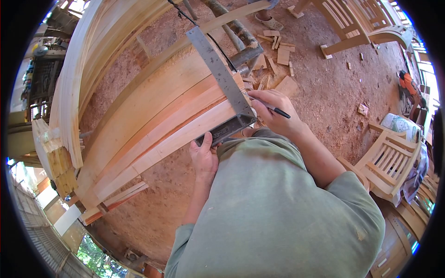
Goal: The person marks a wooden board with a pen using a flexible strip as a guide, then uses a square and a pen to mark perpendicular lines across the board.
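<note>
A metal try square (221, 74) lies across the ends of several long wooden boards (171, 104), its blade pointing away from me. The square's dark stock (225, 129) rests along the edge of the nearest board. My left hand (204, 157) grips that stock near its left end, the thumb on top. In my right hand (274, 111) is a pen (282, 112), held between closed fingers beside the blade, close to the board ends. The pen's black end points right; its tip is too small to make out.
Curved planks (69, 88) stand at the left. Wood offcuts (283, 55) lie on the dusty floor beyond the boards, near a person's foot (269, 21). A slatted wooden chair (387, 160) is at the right, a wooden bench (347, 28) at the upper right, a power tool (410, 88) at the far right.
</note>
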`<act>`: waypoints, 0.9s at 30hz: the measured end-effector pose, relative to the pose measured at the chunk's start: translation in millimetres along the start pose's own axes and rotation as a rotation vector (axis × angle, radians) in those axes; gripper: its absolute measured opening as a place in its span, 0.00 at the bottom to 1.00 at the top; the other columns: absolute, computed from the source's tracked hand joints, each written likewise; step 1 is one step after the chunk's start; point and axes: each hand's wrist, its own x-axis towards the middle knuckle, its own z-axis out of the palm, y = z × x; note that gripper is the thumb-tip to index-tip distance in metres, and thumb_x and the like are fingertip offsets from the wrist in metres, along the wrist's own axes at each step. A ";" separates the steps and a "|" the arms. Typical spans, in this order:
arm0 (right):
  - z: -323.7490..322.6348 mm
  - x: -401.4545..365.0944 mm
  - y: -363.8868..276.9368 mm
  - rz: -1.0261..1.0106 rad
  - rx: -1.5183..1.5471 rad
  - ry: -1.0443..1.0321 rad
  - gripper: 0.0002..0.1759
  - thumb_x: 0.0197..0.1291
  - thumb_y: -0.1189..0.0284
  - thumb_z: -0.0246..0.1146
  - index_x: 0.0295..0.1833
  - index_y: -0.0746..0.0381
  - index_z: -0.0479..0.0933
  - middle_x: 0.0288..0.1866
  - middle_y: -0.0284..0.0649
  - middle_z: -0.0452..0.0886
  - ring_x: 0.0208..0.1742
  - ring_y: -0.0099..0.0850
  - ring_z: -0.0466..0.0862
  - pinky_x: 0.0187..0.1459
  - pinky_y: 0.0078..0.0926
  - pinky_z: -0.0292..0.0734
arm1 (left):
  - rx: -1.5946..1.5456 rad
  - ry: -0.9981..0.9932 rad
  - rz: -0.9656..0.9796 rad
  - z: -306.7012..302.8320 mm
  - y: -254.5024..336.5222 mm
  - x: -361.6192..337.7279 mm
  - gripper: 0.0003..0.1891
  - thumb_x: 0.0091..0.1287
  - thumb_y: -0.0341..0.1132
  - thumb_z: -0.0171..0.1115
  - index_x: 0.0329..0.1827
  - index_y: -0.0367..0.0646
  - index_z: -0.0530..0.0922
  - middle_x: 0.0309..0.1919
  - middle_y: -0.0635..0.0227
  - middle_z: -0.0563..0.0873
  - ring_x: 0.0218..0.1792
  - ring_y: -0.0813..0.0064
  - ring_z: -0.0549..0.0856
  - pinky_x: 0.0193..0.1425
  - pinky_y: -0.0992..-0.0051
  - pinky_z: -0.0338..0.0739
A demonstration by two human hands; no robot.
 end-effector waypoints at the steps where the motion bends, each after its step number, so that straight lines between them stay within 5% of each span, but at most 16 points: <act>1: 1.9 0.5 2.5 -0.012 0.007 0.000 0.14 0.68 0.72 0.63 0.54 0.67 0.83 0.45 0.53 0.87 0.46 0.50 0.87 0.49 0.42 0.81 | -0.005 -0.006 0.005 -0.1 -0.1 0.2 0.12 0.76 0.26 0.63 0.59 0.41 0.75 0.50 0.64 0.87 0.43 0.71 0.89 0.39 0.73 0.86; 15: 5.6 5.2 2.9 -0.092 -0.033 0.051 0.10 0.65 0.73 0.64 0.47 0.67 0.84 0.41 0.51 0.87 0.45 0.50 0.87 0.47 0.41 0.81 | -0.011 -0.023 0.001 -3.7 -1.6 1.9 0.14 0.76 0.26 0.62 0.61 0.40 0.74 0.51 0.63 0.87 0.44 0.70 0.88 0.40 0.72 0.86; 18: -12.0 3.4 -9.8 -0.085 -0.100 -0.048 0.10 0.65 0.73 0.63 0.47 0.67 0.83 0.40 0.51 0.87 0.43 0.50 0.87 0.46 0.41 0.81 | -0.023 -0.033 0.001 -3.0 -1.2 2.1 0.14 0.76 0.26 0.62 0.61 0.41 0.74 0.51 0.63 0.87 0.44 0.70 0.88 0.40 0.71 0.86; 20: -24.3 2.1 -17.8 0.220 -0.222 -0.331 0.10 0.66 0.73 0.63 0.47 0.68 0.82 0.38 0.52 0.85 0.42 0.50 0.86 0.44 0.41 0.81 | -0.016 -0.009 -0.006 -1.5 -0.5 1.3 0.14 0.76 0.25 0.62 0.61 0.40 0.74 0.50 0.62 0.87 0.44 0.69 0.88 0.40 0.71 0.86; 23: -16.2 -3.1 -9.8 0.131 0.032 -0.091 0.11 0.66 0.72 0.63 0.48 0.67 0.82 0.38 0.52 0.85 0.40 0.50 0.86 0.43 0.40 0.81 | -0.008 -0.006 -0.004 -2.0 -0.7 1.8 0.14 0.75 0.25 0.62 0.61 0.40 0.74 0.51 0.62 0.86 0.44 0.69 0.88 0.40 0.71 0.86; 27: -5.4 3.7 -3.5 0.039 0.015 -0.024 0.15 0.68 0.74 0.63 0.57 0.67 0.83 0.45 0.52 0.89 0.46 0.42 0.90 0.50 0.33 0.83 | -0.002 -0.013 -0.006 -2.1 -0.2 1.9 0.14 0.75 0.25 0.63 0.61 0.40 0.74 0.51 0.61 0.86 0.44 0.69 0.88 0.40 0.71 0.86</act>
